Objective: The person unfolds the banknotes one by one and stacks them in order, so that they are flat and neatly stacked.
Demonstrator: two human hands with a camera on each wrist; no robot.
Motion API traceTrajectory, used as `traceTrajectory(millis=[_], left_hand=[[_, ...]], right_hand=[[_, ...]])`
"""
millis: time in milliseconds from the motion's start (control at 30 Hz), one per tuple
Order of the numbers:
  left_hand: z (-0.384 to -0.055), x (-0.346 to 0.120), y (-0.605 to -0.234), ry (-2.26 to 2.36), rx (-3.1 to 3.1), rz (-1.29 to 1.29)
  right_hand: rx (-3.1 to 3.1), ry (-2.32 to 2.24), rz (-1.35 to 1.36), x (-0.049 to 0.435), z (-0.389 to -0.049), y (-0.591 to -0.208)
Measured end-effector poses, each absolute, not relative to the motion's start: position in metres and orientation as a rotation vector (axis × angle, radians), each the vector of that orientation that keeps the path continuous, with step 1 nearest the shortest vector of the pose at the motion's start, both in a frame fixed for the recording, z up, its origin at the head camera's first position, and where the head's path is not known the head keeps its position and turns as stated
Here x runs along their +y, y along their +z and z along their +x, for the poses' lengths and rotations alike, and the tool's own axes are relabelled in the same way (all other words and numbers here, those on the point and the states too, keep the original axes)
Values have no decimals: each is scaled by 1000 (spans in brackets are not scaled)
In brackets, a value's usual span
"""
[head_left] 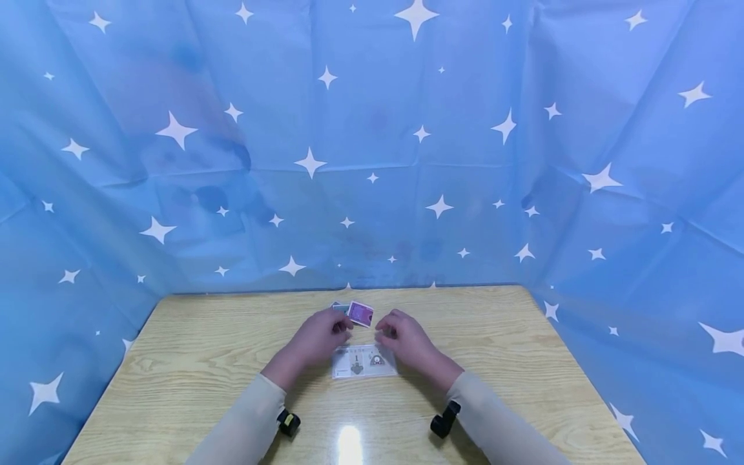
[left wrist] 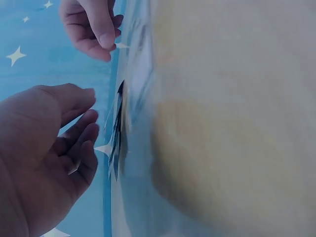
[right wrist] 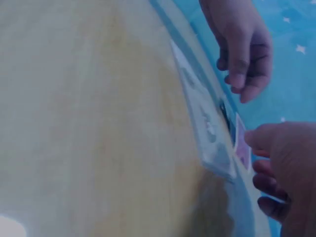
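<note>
My left hand (head_left: 322, 335) hovers over the table, fingers loosely bent, with nothing between thumb and fingertips. Facing it, my right hand (head_left: 405, 337) is held the same way and also holds nothing. Just beyond and between the fingertips lies a white-bordered purple card (head_left: 361, 314), overlapping a teal card (head_left: 341, 309). In the left wrist view the cards (left wrist: 117, 131) look slightly bent and fanned, seen edge-on. Below both hands lies a white printed strip (head_left: 364, 361) with a "1" and small grey drawings; its upper corners are partly hidden by the hands.
The wood-grain table (head_left: 203, 374) reaches back to a blue curtain (head_left: 372, 148) with white stars. Dark wrist cameras (head_left: 445, 420) are strapped over both sleeves. A bright light reflection shows near the table's front.
</note>
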State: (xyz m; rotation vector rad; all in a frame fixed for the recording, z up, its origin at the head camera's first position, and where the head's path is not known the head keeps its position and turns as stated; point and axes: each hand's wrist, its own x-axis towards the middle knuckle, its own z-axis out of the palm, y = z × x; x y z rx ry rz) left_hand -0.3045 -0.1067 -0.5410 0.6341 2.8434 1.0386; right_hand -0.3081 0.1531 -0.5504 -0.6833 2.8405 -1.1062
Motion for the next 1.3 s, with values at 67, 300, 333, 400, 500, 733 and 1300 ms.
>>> traceTrajectory(millis=[67,300,333,400,500,733,1300], left_hand=[[-313,-104,-538,1077,2861,602],[-343,-99,-540,1001,2963,639],[-346,-99,-541,974,2967,647],[-351,-98,-542,919,2967,655],[-355,-96,-543,841,2956,655],[-361,-94,-548,672,2981,722],[-363,-90,-552,716,3011,747]], right_hand=[[2831,-1138,-630,149,-318,-551],[2807,-1116,-514,136,-348,-552],[2807,-1093,-518,135,-350,-552],[2814,-1037,-529,133,-355,-553],[2831,-960,-553,131,-359,-554],[2870,-854,-638,127,-361,-553],[2822,-1138,-547,125,-362,-556]])
